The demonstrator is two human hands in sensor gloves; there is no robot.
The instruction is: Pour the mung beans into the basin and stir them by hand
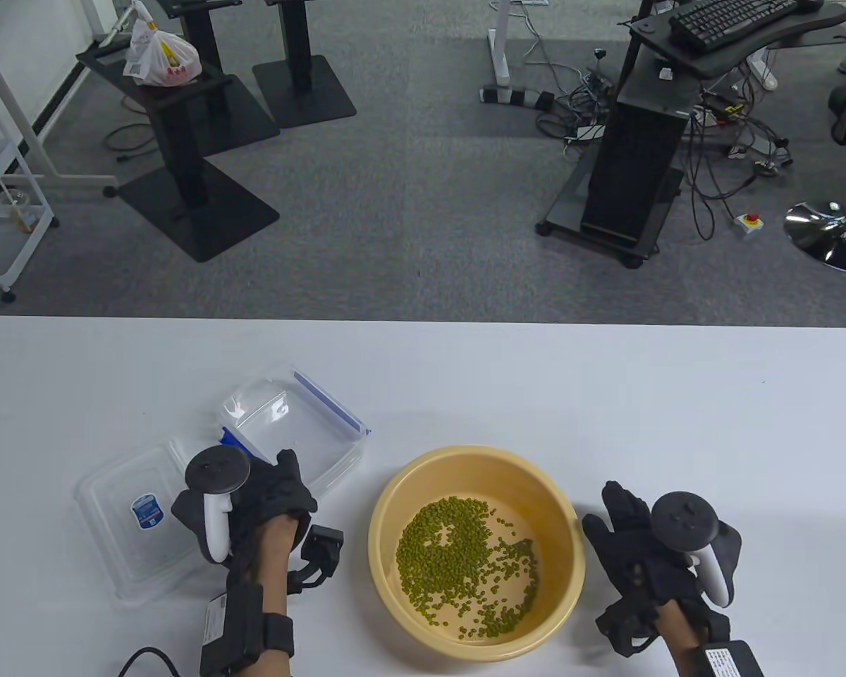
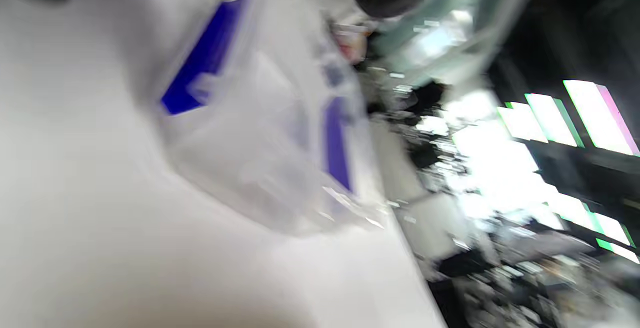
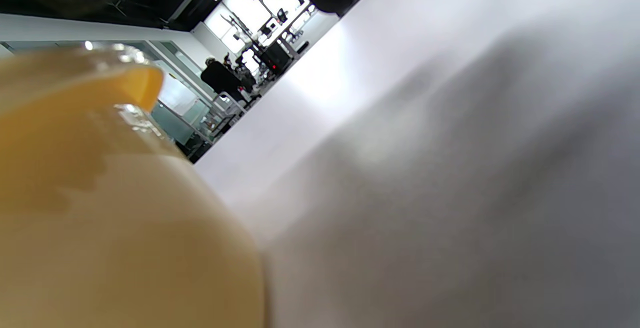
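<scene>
A yellow basin [image 1: 564, 508] stands on the white table with green mung beans [image 1: 465, 564] spread over its bottom. Its outer wall [image 3: 100, 228] fills the left of the right wrist view. A clear plastic box [image 1: 292, 423] with blue clips lies left of the basin with no beans in it, blurred in the left wrist view [image 2: 260, 168]. My left hand [image 1: 282, 486] hovers at the box's near edge, fingers spread and loose; whether they touch it is unclear. My right hand [image 1: 610, 518] lies just right of the basin's rim, fingers straight and holding nothing.
The box's clear lid [image 1: 127, 522], with a blue label, lies flat on the table left of my left hand. The table's far edge [image 1: 423, 321] runs across the middle of the table view; beyond it are floor, stands and cables.
</scene>
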